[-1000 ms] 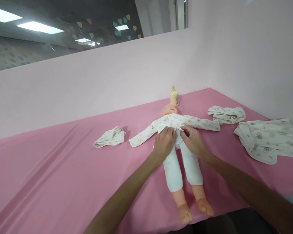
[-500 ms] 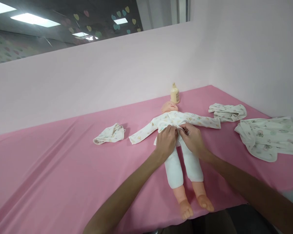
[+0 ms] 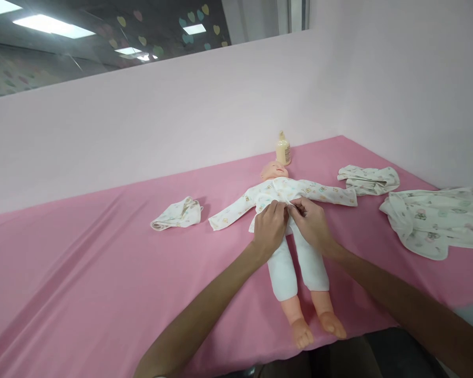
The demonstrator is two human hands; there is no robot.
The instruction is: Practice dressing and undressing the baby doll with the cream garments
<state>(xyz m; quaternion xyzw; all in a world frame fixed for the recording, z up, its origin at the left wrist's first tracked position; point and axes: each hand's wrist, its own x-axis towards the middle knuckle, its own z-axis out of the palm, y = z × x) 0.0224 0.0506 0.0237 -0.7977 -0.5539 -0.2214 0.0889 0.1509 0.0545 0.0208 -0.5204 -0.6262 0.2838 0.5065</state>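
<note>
A baby doll [image 3: 294,310] lies on its back, feet toward me, its white cloth legs and bare plastic feet uncovered. It wears a white long-sleeved baby shirt [image 3: 236,209] with small printed figures, both sleeves spread wide. My left hand [image 3: 271,228] pinches the front of the shirt at the doll's belly. Right beside it, my right hand [image 3: 310,223] pinches the same part of the shirt, fingertips almost meeting the left ones. The small bit of cloth or fastening between the fingers is hidden.
A pump bottle [image 3: 283,150] stands behind the doll's head, near the wall. Left of the doll lies a small folded white cloth [image 3: 177,214]. To the right are a folded printed garment [image 3: 372,181] and a larger printed cloth [image 3: 437,223]. Pink fabric [image 3: 102,283] covers the table.
Both hands stay pinched at the shirt front, with only slight finger movement. The whole view has shifted very slightly.
</note>
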